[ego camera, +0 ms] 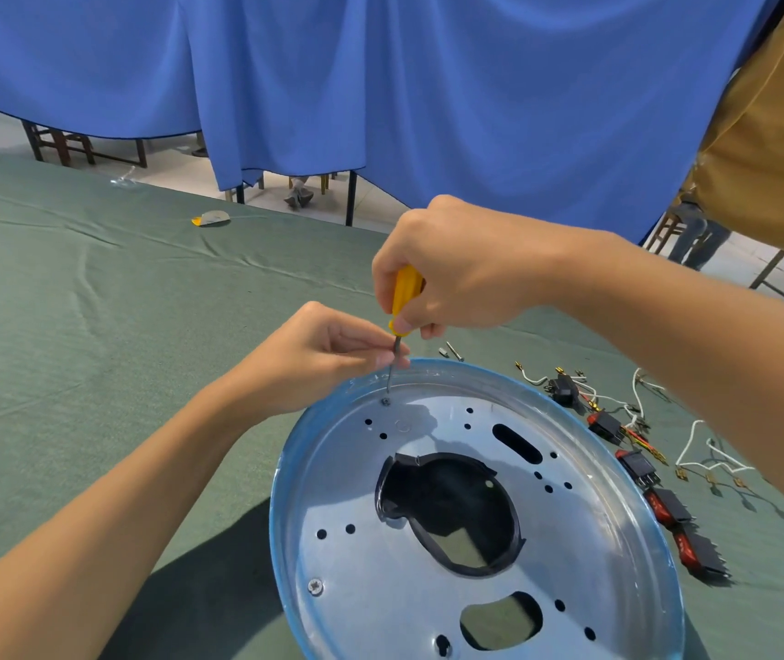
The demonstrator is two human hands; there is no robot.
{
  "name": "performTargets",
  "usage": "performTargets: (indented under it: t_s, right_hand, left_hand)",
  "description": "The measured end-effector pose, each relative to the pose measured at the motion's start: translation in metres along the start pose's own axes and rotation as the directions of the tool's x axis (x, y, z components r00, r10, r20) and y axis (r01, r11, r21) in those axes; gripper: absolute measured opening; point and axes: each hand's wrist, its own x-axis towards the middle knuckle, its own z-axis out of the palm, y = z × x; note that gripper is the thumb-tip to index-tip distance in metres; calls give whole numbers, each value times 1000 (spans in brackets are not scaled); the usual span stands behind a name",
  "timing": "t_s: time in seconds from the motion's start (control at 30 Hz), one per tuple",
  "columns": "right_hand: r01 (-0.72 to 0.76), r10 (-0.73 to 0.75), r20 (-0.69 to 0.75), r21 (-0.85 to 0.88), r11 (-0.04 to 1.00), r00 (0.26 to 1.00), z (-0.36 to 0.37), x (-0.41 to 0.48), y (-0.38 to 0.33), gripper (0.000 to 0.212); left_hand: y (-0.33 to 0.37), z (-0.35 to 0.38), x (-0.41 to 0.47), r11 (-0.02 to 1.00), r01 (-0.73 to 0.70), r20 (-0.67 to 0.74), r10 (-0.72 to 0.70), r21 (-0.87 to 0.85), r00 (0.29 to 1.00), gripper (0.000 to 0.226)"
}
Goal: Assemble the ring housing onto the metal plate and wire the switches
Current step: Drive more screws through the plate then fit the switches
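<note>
Worktop (94,326): draped in green cloth, with a blue curtain (380,88) hung behind it.

Metal plate (594,540): round, blue-rimmed and perforated. It lies flat on the worktop at 5 o'clock in the view.

Ring housing (428,547): black, and shows through the plate's central opening.

Screw (386,401): sits at the plate's 11 o'clock with the driver tip on it. A second screw (315,586) is seated at 7 o'clock.

Screwdriver (406,297): yellow handle, standing near upright.

Right hand (466,269): grip clenched round the handle.

Left hand (328,354): grip pinches the shaft just above the rim.

Loose screws (451,351): on the cloth beyond the plate's 12 o'clock.

Rocker switches (656,493): red and black, in a row off the plate's 3 o'clock.

White wires (694,450): with terminals, lying among and beyond the switches.
</note>
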Motion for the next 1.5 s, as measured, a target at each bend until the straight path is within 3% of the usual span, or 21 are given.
performTargets:
  t_s: [0.13,0.27,0.37,0.57,0.73,0.87,1.07,1.2,1.3,1.4,1.5]
  right_hand:
    - [-8,7,4,65,998,1000,3,-3,4,9]
    - [-4,4,1,99,995,1000,-1,-8,8,12]
    - [4,-4,1,124,992,1000,-1,-10,7,12]
    - [2,-3,3,125,992,1000,3,-9,5,8]
    - [-4,3,9,124,992,1000,4,-8,5,8]
    - [-46,41,61,87,995,997,1,-7,1,10]
    - [-171,175,98,-47,984,980,0,3,-13,32]
    - [-276,275,83,-4,961,958,0,10,-23,32]
    - [-302,297,126,17,953,946,-1,12,-29,26]
    - [-296,295,132,-8,955,946,-1,14,-32,25]
    - [-284,286,133,-36,958,949,-1,15,-35,26]
  left_hand:
    - [-4,-4,2,963,175,-113,-201,-207,973,15]
    - [-11,-8,0,914,405,25,-405,2,914,37]
    - [-9,-6,-3,897,442,130,-439,7,889,52]
    - [-9,-3,-3,875,456,192,-426,-159,884,56]
    - [-9,-2,-4,865,467,241,-421,-182,874,61]
    - [-8,-3,-5,868,467,245,-423,-166,872,58]
    - [-8,-2,-3,881,457,224,-423,-126,878,63]
    - [-3,-4,-2,916,366,222,-327,-165,919,25]
    - [-3,-11,0,935,281,195,-240,-217,951,34]
    - [2,-5,-1,988,149,132,-141,-48,981,14]
    - [-1,4,2,994,68,3,-69,86,998,10]
